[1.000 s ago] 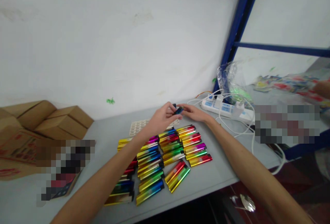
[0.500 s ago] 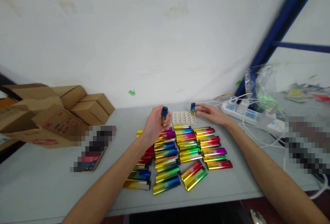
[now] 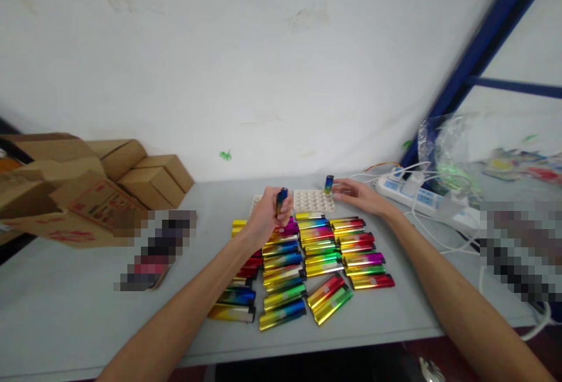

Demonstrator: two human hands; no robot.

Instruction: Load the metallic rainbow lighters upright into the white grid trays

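My left hand (image 3: 270, 212) is closed around a blue and gold lighter (image 3: 281, 199), whose dark end points up out of the fist. Behind that hand, a white holed tray (image 3: 256, 199) is mostly covered. A second white holed tray (image 3: 307, 201) lies to its right, with a blue and gold lighter (image 3: 329, 184) standing upright in its back right corner. Beside this standing lighter, my right hand (image 3: 357, 194) has its fingers stretched out; whether the fingertips touch it I cannot tell. Several shiny lighters (image 3: 283, 279) in mixed colours lie in columns in front of both hands.
Open cardboard boxes (image 3: 74, 200) stand at the left, with a pixelated phone-like object (image 3: 158, 253) in front of them. A white power strip (image 3: 428, 197) with tangled cables lies at the right, near a blue metal frame (image 3: 456, 60) and clear plastic bags (image 3: 452, 142).
My left hand has dropped slightly with its lighter, which now leans a little more, and part of the left tray shows behind it. My right hand has hardly moved.
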